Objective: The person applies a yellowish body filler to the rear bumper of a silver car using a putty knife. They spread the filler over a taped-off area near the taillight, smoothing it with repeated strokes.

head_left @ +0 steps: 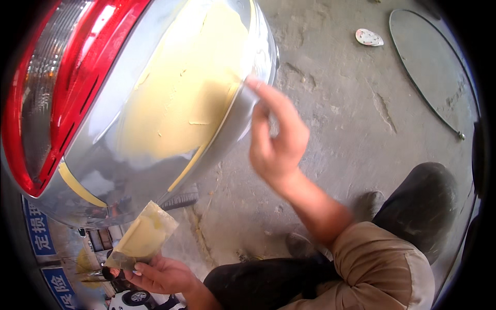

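Observation:
A grey car body panel (139,175) carries a broad, smooth patch of yellow filler putty (175,103) with a few small ridges. Strips of yellow tape (187,168) run along its right edge. My right hand (279,137) is at that edge, its index finger stretched out and the fingertip touching or nearly touching the putty's border. The fingers are a little blurred and nothing shows in them. Low on the left, my left hand (163,276) grips a flat, squarish putty spreader (147,235) by its lower end. Yellow putty is smeared across the spreader's face.
A red and clear tail light (77,77) borders the panel on the left. On the concrete floor (330,103) lie a small white oval piece (369,37) and a dark thin hoop-shaped line (408,77). My bent legs are at lower right. Blue signs (39,227) and a white car (132,300) appear at lower left.

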A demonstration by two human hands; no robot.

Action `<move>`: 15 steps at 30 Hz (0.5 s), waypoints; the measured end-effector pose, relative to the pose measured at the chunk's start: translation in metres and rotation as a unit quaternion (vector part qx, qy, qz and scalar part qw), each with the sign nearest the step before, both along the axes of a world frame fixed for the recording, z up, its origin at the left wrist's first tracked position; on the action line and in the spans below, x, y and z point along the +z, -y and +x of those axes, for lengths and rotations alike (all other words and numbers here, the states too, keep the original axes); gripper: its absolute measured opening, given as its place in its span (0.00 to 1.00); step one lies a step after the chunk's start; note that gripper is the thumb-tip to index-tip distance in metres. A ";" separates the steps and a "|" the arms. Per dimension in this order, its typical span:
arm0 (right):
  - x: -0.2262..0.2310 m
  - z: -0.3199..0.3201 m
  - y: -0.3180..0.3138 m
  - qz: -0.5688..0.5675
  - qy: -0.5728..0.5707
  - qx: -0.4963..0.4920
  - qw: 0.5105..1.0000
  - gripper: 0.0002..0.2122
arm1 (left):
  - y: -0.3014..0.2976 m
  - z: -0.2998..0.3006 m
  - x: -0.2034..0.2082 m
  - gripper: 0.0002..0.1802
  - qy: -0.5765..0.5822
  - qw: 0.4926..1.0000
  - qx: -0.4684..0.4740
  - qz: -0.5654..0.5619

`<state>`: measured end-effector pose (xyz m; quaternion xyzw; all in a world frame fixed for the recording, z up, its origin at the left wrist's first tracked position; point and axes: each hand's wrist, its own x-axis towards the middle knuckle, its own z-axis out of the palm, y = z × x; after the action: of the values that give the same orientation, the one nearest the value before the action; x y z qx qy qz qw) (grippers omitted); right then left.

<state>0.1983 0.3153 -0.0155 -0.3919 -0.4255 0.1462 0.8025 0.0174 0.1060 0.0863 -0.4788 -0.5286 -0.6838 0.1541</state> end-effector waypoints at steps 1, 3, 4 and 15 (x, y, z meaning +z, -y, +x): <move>0.002 0.010 -0.013 0.000 -0.016 -0.004 1.000 0.16 | 0.000 0.000 -0.001 0.18 -0.003 1.000 0.011 0.004; 0.009 0.032 -0.036 -0.021 -0.011 0.010 1.000 0.13 | -0.001 0.003 -0.002 0.19 -0.001 1.000 0.019 -0.001; 0.014 0.040 -0.043 -0.033 -0.017 0.033 0.999 0.13 | -0.002 0.005 -0.002 0.19 0.005 1.000 0.015 -0.009; 0.028 0.075 0.001 -0.033 -0.243 0.318 0.916 0.15 | -0.011 0.024 0.000 0.21 0.174 0.975 -0.128 -0.057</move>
<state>0.2735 0.3144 0.0121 -0.2145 -0.3149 0.4980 0.7790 0.0418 0.1173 0.0859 -0.4238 -0.5196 -0.7398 -0.0566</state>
